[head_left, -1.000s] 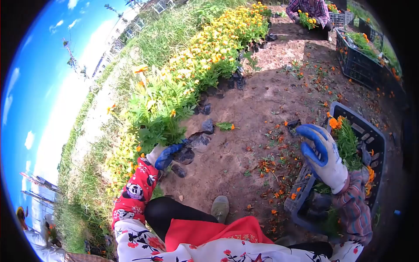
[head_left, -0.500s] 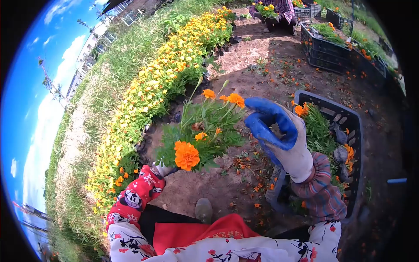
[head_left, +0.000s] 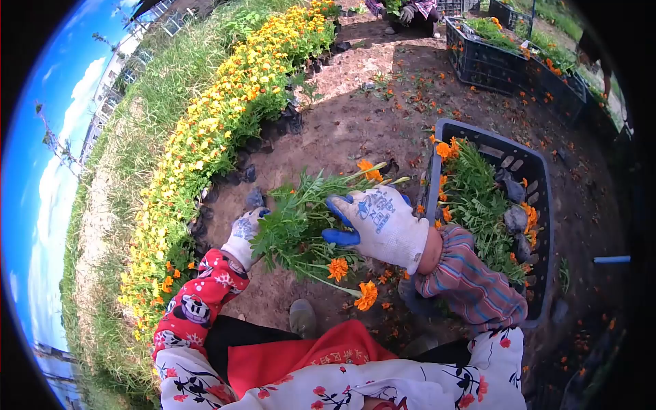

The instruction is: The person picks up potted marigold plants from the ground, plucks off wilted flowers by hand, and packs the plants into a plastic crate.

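The flower row (head_left: pixel 205 137) runs at ten o'clock; the crate (head_left: pixel 549 232) sits at three; the plant (head_left: pixel 297 225) is mid-view; the left hand (head_left: pixel 244 234) seems clamped at its nine; at its three, the right hand (head_left: pixel 384 224) parts thumb and forefinger, pinch uncertain; gentle, low support should spare stems.

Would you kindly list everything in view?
plant: one, green and orange, centre
flower row: one, yellow, left
near crate: one, dark, right
crate plants: several, green, in near crate
far crates: several, black, upper right
other person: one, checked sleeves, top
soil: uncounted, brown, centre
petals: many, orange, on soil
grass: uncounted, green, left
sky: one, blue, left
apron: one, red, bottom
shoe: one clear, greyish, bottom
left hand: one, white glove, at plant
right hand: one, white glove, at plant
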### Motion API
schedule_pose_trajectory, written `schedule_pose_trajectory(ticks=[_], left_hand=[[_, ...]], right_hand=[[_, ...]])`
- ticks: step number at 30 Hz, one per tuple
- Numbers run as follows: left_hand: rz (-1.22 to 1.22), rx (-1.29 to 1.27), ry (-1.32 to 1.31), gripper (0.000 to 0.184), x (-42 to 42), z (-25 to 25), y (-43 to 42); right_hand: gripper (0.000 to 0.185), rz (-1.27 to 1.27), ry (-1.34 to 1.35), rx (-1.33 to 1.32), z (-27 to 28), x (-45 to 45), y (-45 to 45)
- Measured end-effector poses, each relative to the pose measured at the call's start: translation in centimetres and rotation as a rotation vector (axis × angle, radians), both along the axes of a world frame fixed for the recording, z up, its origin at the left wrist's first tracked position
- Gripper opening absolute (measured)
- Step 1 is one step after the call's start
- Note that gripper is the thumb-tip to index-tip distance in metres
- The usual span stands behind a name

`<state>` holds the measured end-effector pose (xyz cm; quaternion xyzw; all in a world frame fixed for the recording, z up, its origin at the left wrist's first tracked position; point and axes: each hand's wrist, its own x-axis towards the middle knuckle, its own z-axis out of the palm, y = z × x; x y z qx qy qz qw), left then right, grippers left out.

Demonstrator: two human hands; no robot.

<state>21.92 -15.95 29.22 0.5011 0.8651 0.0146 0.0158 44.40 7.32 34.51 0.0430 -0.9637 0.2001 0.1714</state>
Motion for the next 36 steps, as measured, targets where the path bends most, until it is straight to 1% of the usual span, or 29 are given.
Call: schedule_pose_trajectory(ticks=[2, 3, 4, 6, 8, 10, 13, 14, 16, 17, 18, 19, 20, 22, 23, 24, 26, 28, 29, 30, 32, 33, 34, 36], left_hand=[[0.002, -0.003, 0.016, 0.03, 1.1, 1.0, 0.6], [0.02, -0.014, -0.018, 0.03, 2.0, 2.0, 1.1], [0.038, -0.026, -0.052, 0.029, 2.4, 2.5, 1.3], [0.026, -0.042, -0.016, 0.029, 2.2, 2.2, 1.2], [0.012, -0.06, 0.018, 0.029, 1.8, 1.7, 1.0], [-0.062, -0.102, 0.078, 0.028, 1.4, 1.4, 1.0], [-0.093, -0.132, 0.121, 0.029, 1.7, 1.8, 1.2], [-0.092, -0.135, 0.121, 0.029, 1.2, 1.3, 1.0], [-0.094, -0.113, 0.143, 0.03, -0.3, -0.2, 0.3], [-0.085, -0.116, 0.146, 0.03, -0.5, -0.2, 0.4], [-0.021, -0.134, 0.09, 0.032, -0.6, -0.2, 0.6], [0.043, -0.149, 0.034, 0.034, -0.7, -0.2, 0.8], [0.053, -0.15, 0.037, 0.034, -0.5, 0.1, 0.8], [-0.135, -0.095, 0.264, 0.038, 0.0, 0.8, 1.0], [-0.186, -0.042, 0.27, 0.041, -0.2, 1.0, 1.1], [-0.181, -0.041, 0.272, 0.041, -0.2, 1.1, 1.0], [-0.263, 0.011, 0.43, 0.045, -0.3, 1.3, 1.0], [-0.004, -0.146, 0.31, 0.052, -1.8, 1.5, 0.1], [0.076, -0.197, 0.309, 0.059, -2.1, 1.6, -0.4], [0.074, -0.199, 0.312, 0.059, -2.4, 1.6, -0.9], [0.025, -0.192, 0.393, 0.061, -2.1, 2.1, -1.6], [0.026, -0.215, 0.38, 0.061, -1.3, 2.7, -1.2], [0.024, -0.218, 0.38, 0.061, -0.9, 2.7, -0.8], [-0.042, -0.205, 0.438, 0.058, -0.3, 2.6, -0.4]], right_hand=[[0.033, 0.043, -0.052, 0.063, -1.4, -0.7, -0.2], [0.031, 0.019, -0.127, 0.056, -1.9, -1.0, -0.3], [0.031, 0.021, -0.129, 0.053, -2.1, -1.1, -0.3], [0.033, -0.02, -0.136, -0.003, -2.6, -1.1, -0.1], [0.033, -0.008, -0.129, -0.015, -3.2, -1.1, -0.1], [0.032, -0.009, -0.184, -0.057, -3.3, -1.1, -0.3], [0.031, -0.031, -0.155, -0.07, -4.6, -1.6, -0.3], [0.031, -0.029, -0.155, -0.073, -4.7, -1.5, -0.3], [0.029, 0.003, -0.034, -0.117, -4.5, -1.0, -0.4], [0.026, 0.011, -0.071, -0.146, -3.9, -0.8, -0.4], [0.026, 0.022, -0.068, -0.148, -3.3, -0.5, -0.5], [0.025, 0.002, -0.109, -0.143, -2.7, -0.3, -0.5], [0.026, -0.019, -0.151, -0.137, -2.3, -0.1, -0.5], [0.026, -0.019, -0.176, -0.134, -2.0, 0.4, -0.5], [0.027, -0.022, -0.151, -0.127, -1.9, 0.9, -0.6], [0.027, -0.027, -0.125, -0.121, -1.6, 1.3, -0.5], [0.025, -0.018, -0.134, -0.146, -0.5, 2.6, -0.1], [0.022, -0.04, 0.016, -0.227, -0.2, 4.7, 0.9], [0.022, -0.03, -0.202, -0.216, 0.9, 5.2, 1.7], [0.022, -0.031, -0.2, -0.219, 0.9, 5.1, 1.7], [0.024, -0.087, 0.163, -0.324, 0.8, 4.7, 0.9], [0.026, -0.09, 0.241, -0.314, 1.5, 4.2, 0.4], [0.026, -0.092, 0.241, -0.317, 1.4, 3.7, 0.2], [0.023, 0.024, 0.121, -0.242, 0.5, 2.3, 0.0]])
